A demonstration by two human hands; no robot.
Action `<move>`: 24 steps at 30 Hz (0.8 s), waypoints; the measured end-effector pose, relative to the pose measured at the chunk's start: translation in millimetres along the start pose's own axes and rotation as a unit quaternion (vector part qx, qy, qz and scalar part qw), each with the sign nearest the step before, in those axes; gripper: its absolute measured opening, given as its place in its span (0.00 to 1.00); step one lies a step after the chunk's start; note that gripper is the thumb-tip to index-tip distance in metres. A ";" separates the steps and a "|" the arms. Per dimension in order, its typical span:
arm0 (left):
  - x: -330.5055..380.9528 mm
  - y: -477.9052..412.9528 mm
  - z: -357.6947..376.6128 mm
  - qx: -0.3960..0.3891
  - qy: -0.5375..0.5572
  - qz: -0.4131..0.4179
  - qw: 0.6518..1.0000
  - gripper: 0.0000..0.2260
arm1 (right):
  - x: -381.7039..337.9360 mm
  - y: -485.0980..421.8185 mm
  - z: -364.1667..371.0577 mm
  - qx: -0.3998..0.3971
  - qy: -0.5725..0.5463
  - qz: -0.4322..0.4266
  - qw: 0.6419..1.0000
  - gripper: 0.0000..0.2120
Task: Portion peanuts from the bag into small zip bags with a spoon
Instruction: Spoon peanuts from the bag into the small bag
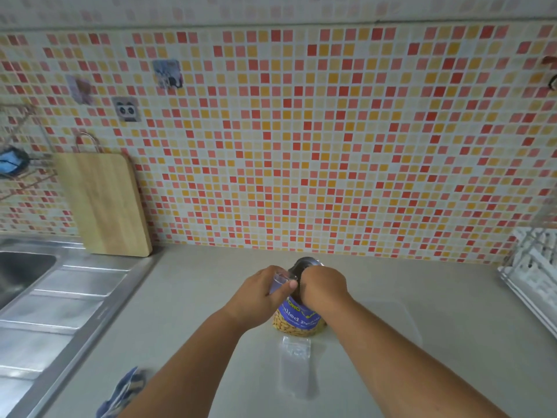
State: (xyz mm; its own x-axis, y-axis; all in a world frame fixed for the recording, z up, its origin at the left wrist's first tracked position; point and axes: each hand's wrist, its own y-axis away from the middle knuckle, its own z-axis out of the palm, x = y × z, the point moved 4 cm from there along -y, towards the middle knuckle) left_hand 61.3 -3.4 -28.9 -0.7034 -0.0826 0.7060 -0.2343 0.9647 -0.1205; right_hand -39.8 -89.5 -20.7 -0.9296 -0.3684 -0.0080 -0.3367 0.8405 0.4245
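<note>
Two hands at blue-labelled clear peanut bag on grey tabletop: left hand fingers pinch its rim; right hand fingers closed, contents unclear. Clear zip bag just beside.

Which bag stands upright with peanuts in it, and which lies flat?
The blue-labelled peanut bag stands upright between both hands; the clear zip bag lies flat on the counter nearer the camera.

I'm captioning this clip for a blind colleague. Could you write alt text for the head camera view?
Two bare hands, left hand and right hand, grip the top of a peanut bag standing on a pale counter. An empty small zip bag lies flat in front of it. A steel sink and wooden cutting board sit left, against mosaic tiles.
</note>
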 end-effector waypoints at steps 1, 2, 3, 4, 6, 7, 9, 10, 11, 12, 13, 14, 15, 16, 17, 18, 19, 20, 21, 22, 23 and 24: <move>0.3 -0.3 0.0 0.002 0.004 0.000 1.000 0.14 | -0.7 -0.5 0.8 0.002 0.005 -0.003 1.000 0.19; -0.1 -0.3 -0.1 0.005 0.009 -0.001 1.000 0.14 | -0.2 -1.5 0.7 0.010 0.002 -0.004 1.000 0.18; -0.1 -0.3 -0.7 0.007 0.014 -0.005 1.000 0.14 | 2.0 -3.2 0.3 0.020 -0.010 -0.001 1.000 0.18; -0.5 -0.4 -1.2 0.008 0.020 -0.012 1.000 0.14 | 6.1 -5.8 -0.6 0.031 -0.034 0.005 0.999 0.18; -1.8 -1.0 -2.8 0.008 0.027 -0.024 0.999 0.15 | 16.9 -10.2 -2.9 0.066 -0.101 0.018 0.993 0.15; -2.3 -1.6 -3.5 0.005 0.029 -0.028 0.999 0.15 | 22.1 -11.7 -4.4 0.083 -0.134 0.023 0.987 0.13; -2.6 -2.7 -5.1 -0.004 0.037 -0.037 0.999 0.16 | 31.0 -16.2 -6.8 0.106 -0.171 0.024 0.979 0.08; -2.3 -3.1 -5.9 -0.010 0.045 -0.043 0.998 0.16 | 34.6 -18.6 -8.7 0.114 -0.175 0.025 0.978 0.07; -2.1 -3.3 -7.1 -0.013 0.057 -0.050 0.997 0.16 | 39.0 -21.0 -9.5 0.114 -0.172 0.026 0.978 0.08; -1.9 -3.6 -9.0 -0.011 0.072 -0.054 0.996 0.16 | 43.6 -22.9 -10.0 0.104 -0.163 0.024 0.981 0.11; -1.6 -4.4 -12.0 -0.001 0.084 -0.057 0.995 0.16 | 47.8 -25.2 -10.6 0.095 -0.148 0.019 0.984 0.11; -1.7 -5.2 -15.8 0.015 0.091 -0.061 0.994 0.15 | 53.0 -26.6 -10.9 0.084 -0.141 0.009 0.986 0.10; -1.7 -6.6 -19.7 0.030 0.089 -0.063 0.994 0.15 | 56.8 -28.3 -12.0 0.080 -0.135 -0.009 0.988 0.09; -1.8 -8.3 -22.9 0.041 0.079 -0.064 0.994 0.14 | 60.1 -28.9 -13.5 0.079 -0.127 -0.027 0.988 0.11; -1.7 -10.2 -25.6 0.047 0.059 -0.061 0.995 0.14 | 63.0 -29.3 -15.0 0.064 -0.105 -0.038 0.992 0.13; -1.5 -12.1 -27.4 0.047 0.031 -0.056 0.997 0.15 | 64.5 -28.9 -16.6 0.037 -0.066 -0.039 0.996 0.14; -1.3 -13.8 -28.3 0.043 0.001 -0.048 0.998 0.16 | 65.9 -27.4 -19.0 0.004 -0.025 -0.025 0.999 0.15; -1.8 -15.4 -28.2 0.035 -0.027 -0.041 0.998 0.18 | 66.6 -25.9 -23.2 -0.010 0.006 -0.009 1.000 0.16; -1.7 -16.4 -27.7 0.026 -0.051 -0.031 0.998 0.19 | 67.5 -23.9 -27.4 -0.019 0.019 -0.004 1.000 0.17; -1.3 -17.6 -26.7 0.019 -0.073 -0.018 0.997 0.20 | 68.9 -23.7 -30.5 -0.026 0.041 -0.007 0.999 0.18; -0.5 -18.9 -25.3 0.012 -0.092 -0.006 0.996 0.22 | 69.9 -23.6 -33.5 -0.033 0.072 -0.011 0.997 0.19; 1.2 -20.2 -23.8 0.006 -0.108 0.004 0.994 0.22 | 72.3 -21.1 -35.8 -0.041 0.092 -0.012 0.995 0.20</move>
State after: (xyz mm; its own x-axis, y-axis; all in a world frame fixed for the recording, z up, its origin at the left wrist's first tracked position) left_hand 81.2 -17.0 -9.0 -0.8328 -0.1290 0.5384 -0.2358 0.9625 -0.1340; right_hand -94.5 -148.1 2.2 -0.8762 -0.4602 0.1430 -0.3376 0.7979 0.4993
